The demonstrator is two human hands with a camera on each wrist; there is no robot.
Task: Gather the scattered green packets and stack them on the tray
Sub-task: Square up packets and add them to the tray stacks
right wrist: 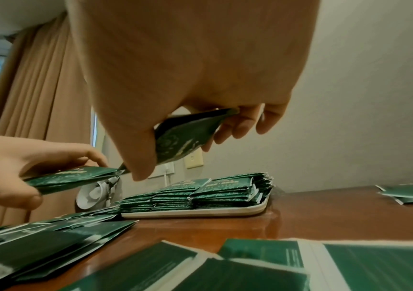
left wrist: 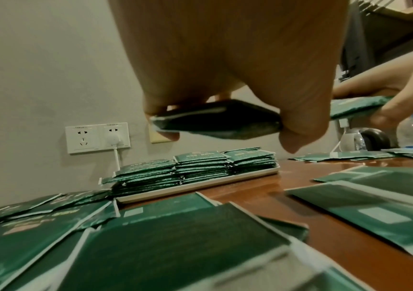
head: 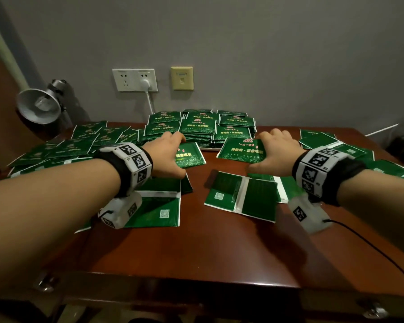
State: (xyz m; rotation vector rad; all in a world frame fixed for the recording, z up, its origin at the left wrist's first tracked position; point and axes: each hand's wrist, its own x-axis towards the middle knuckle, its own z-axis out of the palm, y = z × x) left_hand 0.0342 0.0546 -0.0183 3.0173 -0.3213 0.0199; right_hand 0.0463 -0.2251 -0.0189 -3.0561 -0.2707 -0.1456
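Observation:
My left hand [head: 167, 155] grips a green packet [head: 189, 155] between thumb and fingers, lifted above the table; the left wrist view shows this packet [left wrist: 216, 121] from below. My right hand [head: 272, 155] holds another green packet [head: 241, 150] the same way, seen tilted as a packet [right wrist: 188, 137] in the right wrist view. Both hands hover just in front of the white tray [left wrist: 200, 187], which carries rows of stacked green packets [head: 201, 127]. Loose packets [head: 243, 197] lie on the wooden table below my hands.
More packets are strewn at the table's left [head: 63, 145] and right [head: 336, 145]. A desk lamp [head: 40, 106] stands at the back left. A wall socket [head: 134, 79] with a plugged cable is behind the tray. A black wire [head: 371, 248] runs from my right wrist.

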